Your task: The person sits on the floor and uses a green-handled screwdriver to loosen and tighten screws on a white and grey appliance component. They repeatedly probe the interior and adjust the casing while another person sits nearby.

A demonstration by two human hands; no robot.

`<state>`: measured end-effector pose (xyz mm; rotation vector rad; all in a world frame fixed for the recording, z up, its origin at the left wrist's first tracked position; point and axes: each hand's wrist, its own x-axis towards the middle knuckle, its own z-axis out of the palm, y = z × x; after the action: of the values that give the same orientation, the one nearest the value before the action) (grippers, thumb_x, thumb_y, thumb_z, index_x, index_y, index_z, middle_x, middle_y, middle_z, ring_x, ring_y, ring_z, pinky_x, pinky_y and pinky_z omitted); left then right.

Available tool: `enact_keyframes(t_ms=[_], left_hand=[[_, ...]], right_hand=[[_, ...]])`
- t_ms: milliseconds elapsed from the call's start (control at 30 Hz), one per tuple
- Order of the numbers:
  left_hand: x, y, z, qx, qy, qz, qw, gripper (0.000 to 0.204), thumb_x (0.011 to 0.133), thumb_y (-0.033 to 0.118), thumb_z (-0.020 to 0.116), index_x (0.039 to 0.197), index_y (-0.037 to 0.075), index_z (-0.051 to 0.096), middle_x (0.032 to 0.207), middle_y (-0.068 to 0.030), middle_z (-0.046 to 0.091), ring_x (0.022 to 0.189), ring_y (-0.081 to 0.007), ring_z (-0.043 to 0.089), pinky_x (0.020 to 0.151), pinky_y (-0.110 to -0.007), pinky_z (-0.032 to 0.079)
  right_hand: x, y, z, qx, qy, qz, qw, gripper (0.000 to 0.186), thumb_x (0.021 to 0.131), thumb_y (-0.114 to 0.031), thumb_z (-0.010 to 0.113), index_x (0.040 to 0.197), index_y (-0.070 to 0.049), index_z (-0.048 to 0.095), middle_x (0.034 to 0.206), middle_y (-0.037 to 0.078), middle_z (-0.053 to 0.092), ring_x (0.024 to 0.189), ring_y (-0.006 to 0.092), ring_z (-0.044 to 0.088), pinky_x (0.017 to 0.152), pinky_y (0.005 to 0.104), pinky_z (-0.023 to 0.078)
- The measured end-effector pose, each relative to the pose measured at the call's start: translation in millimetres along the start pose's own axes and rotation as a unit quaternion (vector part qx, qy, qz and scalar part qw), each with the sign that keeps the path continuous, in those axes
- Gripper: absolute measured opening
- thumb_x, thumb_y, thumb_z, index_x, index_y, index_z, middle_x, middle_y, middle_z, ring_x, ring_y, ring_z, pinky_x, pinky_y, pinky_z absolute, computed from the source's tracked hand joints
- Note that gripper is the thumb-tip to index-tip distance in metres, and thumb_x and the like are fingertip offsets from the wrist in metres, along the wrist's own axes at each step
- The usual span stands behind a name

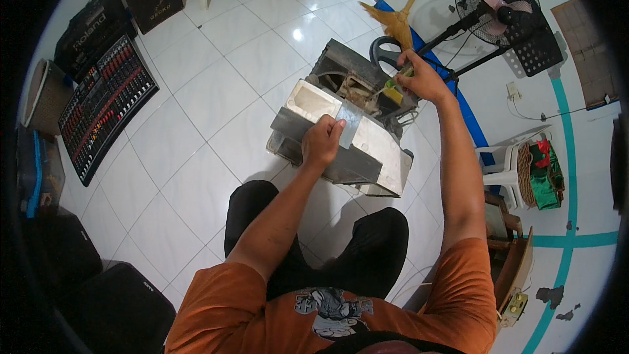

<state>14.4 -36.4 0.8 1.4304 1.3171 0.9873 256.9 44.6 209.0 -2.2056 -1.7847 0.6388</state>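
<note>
An opened appliance casing [334, 174] of dark grey and off-white parts stands on the floor in front of my knees. My left hand [321, 141] is closed on the near edge of its off-white panel [377, 147], the thumb by a shiny grey strip [349, 124]. Inside the far, dark half [334, 59] are wires and dusty brownish parts [357, 88]. My right hand [422, 78] reaches over the right side of this half, its fingers closed on a small yellow-green object [393, 92] whose kind I cannot make out. A black curved handle [380, 49] rises just beyond.
A broom [400, 19] and a standing fan [495, 3] are at the far right. White plastic chair [504, 174] and basket [540, 174] stand right. An audio mixer [108, 108] and black speakers [124, 308] are left. White tiles [190, 121] surround the casing.
</note>
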Motion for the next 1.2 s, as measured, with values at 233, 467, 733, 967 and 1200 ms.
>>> enact_keyframes(t_ms=[233, 467, 733, 967, 1200], left_hand=[[0, 1, 1, 0.004, 0.008, 0.005, 1.0, 0.042, 0.104, 0.049, 0.067, 0.094, 0.009, 0.068, 0.079, -0.0114, 0.072, 0.074, -0.0338, 0.07, 0.071, -0.047, 0.053], [2, -1, 1, 0.009, 0.005, 0.001, 1.0, 0.042, 0.104, 0.049, 0.068, 0.093, 0.008, 0.067, 0.079, -0.012, 0.072, 0.073, -0.0345, 0.07, 0.069, -0.047, 0.053], [2, 1, -1, -0.017, -0.004, -0.007, 1.0, 0.043, 0.104, 0.048, 0.068, 0.092, 0.007, 0.067, 0.077, -0.0116, 0.07, 0.07, -0.0318, 0.068, 0.068, -0.046, 0.052], [3, 1, -1, -0.033, -0.007, -0.025, 0.999, 0.042, 0.103, 0.047, 0.071, 0.093, 0.006, 0.067, 0.077, -0.0096, 0.067, 0.071, -0.0258, 0.065, 0.07, -0.042, 0.052], [4, -8, 3, -0.075, 0.006, -0.011, 0.997, 0.04, 0.103, 0.045, 0.071, 0.099, 0.005, 0.073, 0.083, -0.011, 0.075, 0.072, -0.025, 0.07, 0.07, -0.042, 0.054]], right_hand=[[7, 8, 9, -0.012, 0.066, -0.115, 0.991, 0.039, 0.095, -0.036, 0.083, 0.102, -0.005, 0.06, 0.082, 0.014, 0.069, 0.079, 0.0221, 0.071, 0.068, 0.0368, 0.054], [10, 8, 10, -0.064, 0.056, -0.054, 0.995, 0.038, 0.092, -0.029, 0.086, 0.104, -0.005, 0.058, 0.08, 0.011, 0.071, 0.071, 0.018, 0.071, 0.064, 0.0364, 0.054], [9, 19, 18, 0.053, 0.04, -0.074, 0.995, 0.034, 0.094, -0.026, 0.083, 0.105, -0.005, 0.059, 0.077, 0.009, 0.071, 0.066, 0.0169, 0.071, 0.062, 0.0352, 0.055], [-1, 13, 22, -0.005, 0.112, -0.077, 0.991, 0.036, 0.094, -0.029, 0.082, 0.107, -0.004, 0.059, 0.082, 0.015, 0.072, 0.072, 0.0244, 0.075, 0.069, 0.0388, 0.057], [5, 25, 57, -0.017, 0.278, -0.076, 0.957, 0.046, 0.094, -0.032, 0.08, 0.123, -0.007, 0.054, 0.1, 0.025, 0.073, 0.095, 0.0433, 0.074, 0.084, 0.0488, 0.057]])
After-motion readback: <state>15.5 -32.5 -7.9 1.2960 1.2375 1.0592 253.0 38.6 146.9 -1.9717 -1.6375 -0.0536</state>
